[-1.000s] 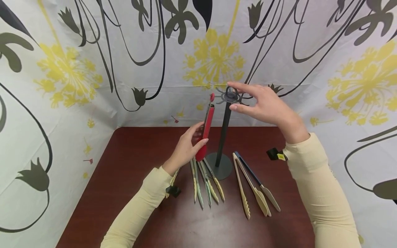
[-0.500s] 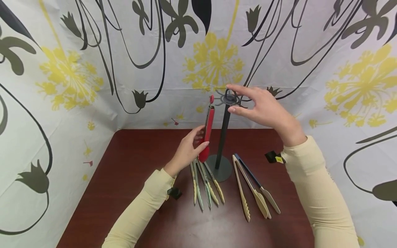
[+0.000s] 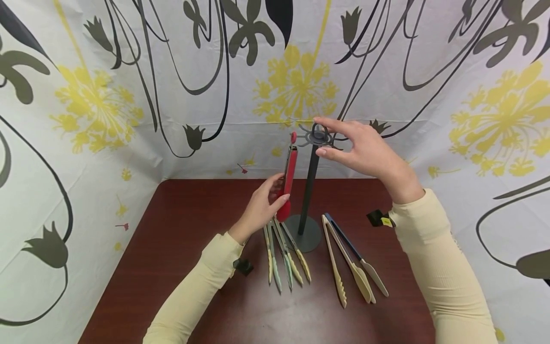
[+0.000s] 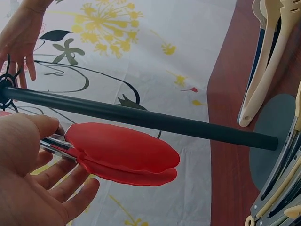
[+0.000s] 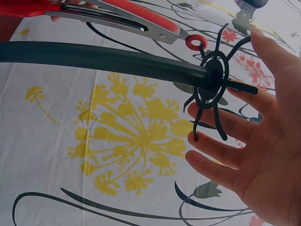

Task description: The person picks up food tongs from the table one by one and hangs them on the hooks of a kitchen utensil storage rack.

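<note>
My left hand [image 3: 262, 203] grips red tongs [image 3: 290, 169] held upright, silicone heads downward, beside a dark utensil stand [image 3: 308, 191]. In the left wrist view, thumb and fingers wrap the tongs just above their red heads [image 4: 127, 153]. The red hanging ring [image 5: 196, 42] at the tongs' top overlaps a hook of the stand in the right wrist view. My right hand [image 3: 365, 145] is at the stand's hooked top [image 3: 319, 137], thumb near one hook and the other fingers spread, fairly straight, beyond the rim [image 5: 207, 80].
Several tongs with yellow and green tips [image 3: 285, 258] lie left of the stand's round base [image 3: 311, 239]. To its right lie beige tongs [image 3: 335, 267] and blue-handled tongs [image 3: 356, 251]. A patterned cloth [image 3: 206, 71] hangs behind the dark red table [image 3: 180, 215].
The head view has shifted slightly. The tongs' red heads have risen a little, while their top ring stays beside the hooks. My right hand keeps its place at the stand's top.
</note>
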A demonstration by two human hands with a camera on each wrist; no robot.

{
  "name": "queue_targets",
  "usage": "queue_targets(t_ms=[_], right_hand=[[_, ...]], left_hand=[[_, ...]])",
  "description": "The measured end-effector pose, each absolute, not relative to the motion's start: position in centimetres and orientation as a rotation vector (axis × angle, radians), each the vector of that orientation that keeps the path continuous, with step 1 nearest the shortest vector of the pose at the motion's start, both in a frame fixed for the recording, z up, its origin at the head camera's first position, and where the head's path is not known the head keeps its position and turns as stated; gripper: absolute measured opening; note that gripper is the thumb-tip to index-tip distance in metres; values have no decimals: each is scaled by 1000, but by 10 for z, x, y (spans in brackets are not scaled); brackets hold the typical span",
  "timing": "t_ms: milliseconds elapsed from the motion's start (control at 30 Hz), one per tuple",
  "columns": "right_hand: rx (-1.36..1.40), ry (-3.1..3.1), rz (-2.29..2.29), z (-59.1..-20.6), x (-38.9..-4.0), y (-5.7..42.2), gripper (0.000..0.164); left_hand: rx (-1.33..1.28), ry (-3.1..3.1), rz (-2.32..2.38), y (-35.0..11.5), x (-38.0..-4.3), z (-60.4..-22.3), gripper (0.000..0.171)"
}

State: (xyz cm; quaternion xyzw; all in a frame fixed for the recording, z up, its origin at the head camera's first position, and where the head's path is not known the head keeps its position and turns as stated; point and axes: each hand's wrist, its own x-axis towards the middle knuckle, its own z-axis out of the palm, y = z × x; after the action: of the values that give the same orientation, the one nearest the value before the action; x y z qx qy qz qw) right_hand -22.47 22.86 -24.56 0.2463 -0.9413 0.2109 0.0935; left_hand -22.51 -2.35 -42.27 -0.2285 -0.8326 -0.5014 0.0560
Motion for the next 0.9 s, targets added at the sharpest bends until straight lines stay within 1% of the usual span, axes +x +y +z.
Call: queue_targets(t_ms=[567, 900], right_hand=[[736, -2781, 629, -246, -225, 228, 65], [736, -2781, 624, -246, -225, 228, 65]], left_hand=[[-729, -2540, -1501, -22, -231, -425, 61], [-736, -2536, -1559, -33, -235, -424, 58]])
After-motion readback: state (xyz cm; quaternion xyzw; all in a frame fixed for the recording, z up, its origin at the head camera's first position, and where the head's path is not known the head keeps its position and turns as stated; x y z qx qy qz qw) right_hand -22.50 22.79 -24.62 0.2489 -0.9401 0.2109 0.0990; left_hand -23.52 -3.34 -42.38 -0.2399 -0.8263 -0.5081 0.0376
